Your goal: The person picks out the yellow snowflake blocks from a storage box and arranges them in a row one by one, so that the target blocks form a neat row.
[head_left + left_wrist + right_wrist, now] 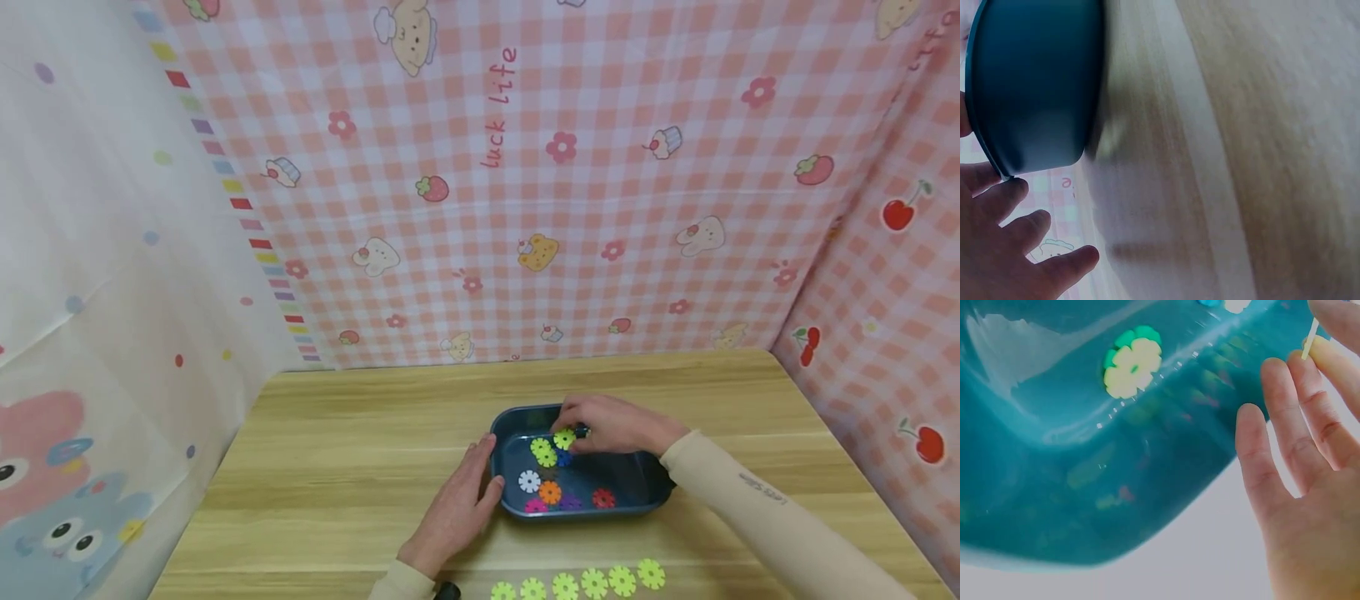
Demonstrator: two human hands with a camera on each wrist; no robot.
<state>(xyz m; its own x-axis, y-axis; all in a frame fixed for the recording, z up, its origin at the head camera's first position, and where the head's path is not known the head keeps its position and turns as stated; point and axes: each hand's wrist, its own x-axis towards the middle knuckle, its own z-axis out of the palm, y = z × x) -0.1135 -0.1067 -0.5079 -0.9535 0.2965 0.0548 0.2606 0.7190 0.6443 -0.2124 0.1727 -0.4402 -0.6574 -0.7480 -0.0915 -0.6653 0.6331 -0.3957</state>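
A dark blue tray [585, 514] holds loose snowflake discs. At its left end rests my left hand [457, 508], fingers spread and fairly straight, fingertips touching the rim. In the left wrist view the fingers [1019, 187] lie along the tray's end wall [1035, 94]. My right hand [611, 423] is over the back of the tray, pinching a yellow-green snowflake disc [1310, 340], seen edge-on, between thumb and fingers. Near it inside lie yellow-green discs [543, 452] and a dark blue one [562, 458].
In the tray's front part are a white disc [529, 481], an orange one [550, 492], a pink one [536, 505], a purple one [570, 502] and a red one [603, 498]. A row of several yellow-green discs [594, 583] lies on the wooden table [337, 467] along the front.
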